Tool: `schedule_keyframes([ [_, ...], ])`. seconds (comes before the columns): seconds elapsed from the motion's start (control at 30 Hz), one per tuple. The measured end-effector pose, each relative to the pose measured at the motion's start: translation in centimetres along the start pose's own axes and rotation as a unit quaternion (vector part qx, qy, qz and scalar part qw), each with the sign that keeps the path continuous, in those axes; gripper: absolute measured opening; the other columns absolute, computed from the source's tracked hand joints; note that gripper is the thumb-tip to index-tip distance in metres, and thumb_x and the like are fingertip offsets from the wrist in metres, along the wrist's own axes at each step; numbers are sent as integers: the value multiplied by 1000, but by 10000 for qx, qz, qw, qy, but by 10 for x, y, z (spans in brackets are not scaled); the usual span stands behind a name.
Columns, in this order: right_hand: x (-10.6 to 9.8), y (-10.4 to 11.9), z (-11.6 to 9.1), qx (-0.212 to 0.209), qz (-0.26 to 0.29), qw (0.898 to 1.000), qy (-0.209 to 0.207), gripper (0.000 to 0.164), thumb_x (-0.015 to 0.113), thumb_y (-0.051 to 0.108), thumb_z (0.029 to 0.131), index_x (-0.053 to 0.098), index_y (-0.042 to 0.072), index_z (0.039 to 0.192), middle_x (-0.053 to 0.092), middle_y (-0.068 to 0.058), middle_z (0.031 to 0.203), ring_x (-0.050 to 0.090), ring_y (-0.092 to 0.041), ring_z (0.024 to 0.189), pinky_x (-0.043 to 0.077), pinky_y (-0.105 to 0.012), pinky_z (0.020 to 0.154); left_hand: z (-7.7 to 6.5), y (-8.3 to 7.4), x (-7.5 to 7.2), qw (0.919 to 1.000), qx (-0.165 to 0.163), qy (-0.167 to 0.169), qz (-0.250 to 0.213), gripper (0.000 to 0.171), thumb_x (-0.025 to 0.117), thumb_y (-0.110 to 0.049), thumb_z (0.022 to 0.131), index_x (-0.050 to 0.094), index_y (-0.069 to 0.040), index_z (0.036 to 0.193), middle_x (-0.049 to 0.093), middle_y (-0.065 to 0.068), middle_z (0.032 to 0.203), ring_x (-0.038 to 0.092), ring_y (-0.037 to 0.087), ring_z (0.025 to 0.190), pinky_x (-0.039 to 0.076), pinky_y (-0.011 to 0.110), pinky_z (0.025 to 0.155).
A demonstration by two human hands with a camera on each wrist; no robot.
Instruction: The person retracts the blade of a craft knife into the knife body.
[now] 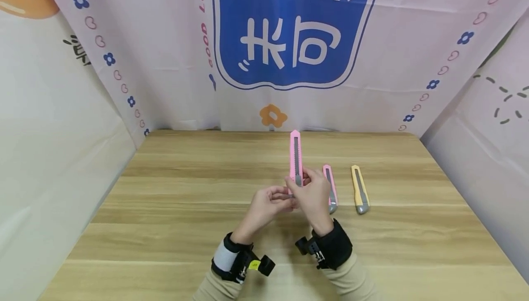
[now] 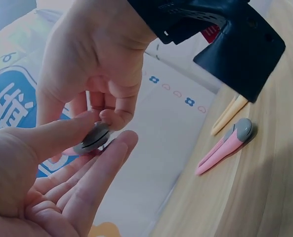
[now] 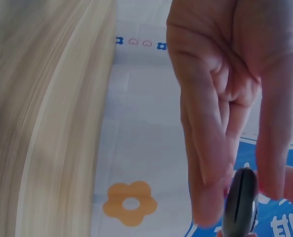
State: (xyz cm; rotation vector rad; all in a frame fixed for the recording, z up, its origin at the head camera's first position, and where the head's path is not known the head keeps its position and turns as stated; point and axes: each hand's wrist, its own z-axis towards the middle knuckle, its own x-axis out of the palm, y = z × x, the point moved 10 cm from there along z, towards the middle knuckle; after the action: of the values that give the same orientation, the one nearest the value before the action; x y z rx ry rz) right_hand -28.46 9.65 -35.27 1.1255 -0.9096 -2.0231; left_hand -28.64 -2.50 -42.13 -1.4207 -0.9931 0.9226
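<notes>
A pink utility knife (image 1: 295, 154) with a grey slider stands raised above the table between both hands, its pink tip pointing away. No blade shows beyond that tip. My right hand (image 1: 315, 195) pinches the body near the slider, thumb on one side and fingers on the other. Lower down, my left hand (image 1: 264, 207) holds the knife's grey end between thumb and fingers. The left wrist view shows this grey end cap (image 2: 94, 138) close up. Right of the hands lies a second pink utility knife (image 1: 333, 200), partly covered by the right hand.
A yellow utility knife (image 1: 360, 191) lies on the wooden table (image 1: 165, 209), farther right. Printed cloth (image 1: 173, 62) hangs along the table's back edge, with pale sheets at both sides. Each wrist wears a black strap (image 1: 336, 246) with a small camera.
</notes>
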Motion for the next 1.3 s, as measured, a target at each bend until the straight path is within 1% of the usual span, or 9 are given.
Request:
schedule_keyframes([
  [0.2, -18, -25, 9, 527, -229, 9981, 209, 43, 80, 14, 75, 68, -9, 109, 61, -20, 86, 59, -21, 69, 43, -10, 51, 0, 0, 5, 9997, -85, 220, -3, 43, 65, -5, 90, 53, 8, 129, 66, 30, 115, 72, 31, 99, 61, 38, 90],
  [0.33, -44, -42, 19, 555, -564, 9969, 7, 42, 79, 13, 77, 67, -9, 110, 62, -24, 88, 63, -27, 69, 43, -10, 51, 1, -3, 7, 9995, 66, 292, 96, 38, 60, -3, 93, 54, 10, 128, 65, 34, 114, 72, 33, 98, 62, 30, 85],
  [0.43, -64, -57, 28, 558, -888, 9945, -20, 36, 76, 14, 80, 69, -9, 106, 64, -26, 86, 63, -23, 65, 43, -11, 49, 3, -4, 11, 9990, 176, 374, 173, 34, 55, -1, 95, 54, 11, 126, 64, 36, 114, 72, 35, 98, 63, 29, 84],
  [0.57, -88, -82, 40, 632, -1428, 9877, 91, 29, 73, 15, 82, 70, -8, 101, 70, -25, 80, 60, -16, 56, 43, -17, 47, 5, -4, 12, 9991, 151, 382, 122, 32, 52, -2, 96, 54, 11, 126, 64, 35, 115, 71, 35, 99, 62, 28, 83],
  [0.63, -100, -95, 46, 612, -1716, 9832, 75, 32, 72, 15, 82, 69, -9, 104, 71, -25, 81, 62, -20, 56, 45, -22, 49, 5, -4, 11, 9994, 108, 326, 67, 32, 52, -3, 97, 54, 10, 126, 65, 34, 115, 72, 33, 99, 62, 27, 83],
  [0.8, -122, -133, 55, 820, -2164, 9728, 67, 44, 71, 14, 81, 62, -12, 116, 70, -30, 94, 66, -35, 75, 50, -37, 61, 7, -4, 6, 9997, 85, 210, 4, 31, 51, -4, 98, 54, 9, 126, 65, 34, 115, 74, 26, 95, 62, 27, 84],
  [1.0, -124, -173, 65, 1017, -2692, 9562, 543, 34, 71, 16, 79, 67, -11, 101, 69, -25, 83, 63, -33, 69, 47, -35, 55, 6, -6, -1, 10000, 9, -16, 25, 29, 52, -3, 97, 57, 7, 124, 67, 32, 112, 74, 25, 92, 63, 28, 82],
  [1.13, -128, -189, 68, 1034, -2975, 9469, 652, 27, 71, 17, 77, 68, -9, 84, 65, -21, 72, 59, -32, 62, 42, -34, 50, 6, -7, -1, 10000, 15, -38, 35, 29, 50, -2, 97, 57, 8, 123, 67, 31, 112, 74, 25, 93, 63, 27, 82],
  [1.3, -136, -204, 68, 1364, -3143, 9354, 873, 26, 71, 17, 77, 64, -9, 77, 61, -17, 66, 55, -27, 58, 37, -27, 45, 7, -7, 2, 9999, -10, 43, 99, 29, 51, -4, 98, 57, 7, 124, 67, 30, 112, 74, 24, 93, 63, 26, 82],
])
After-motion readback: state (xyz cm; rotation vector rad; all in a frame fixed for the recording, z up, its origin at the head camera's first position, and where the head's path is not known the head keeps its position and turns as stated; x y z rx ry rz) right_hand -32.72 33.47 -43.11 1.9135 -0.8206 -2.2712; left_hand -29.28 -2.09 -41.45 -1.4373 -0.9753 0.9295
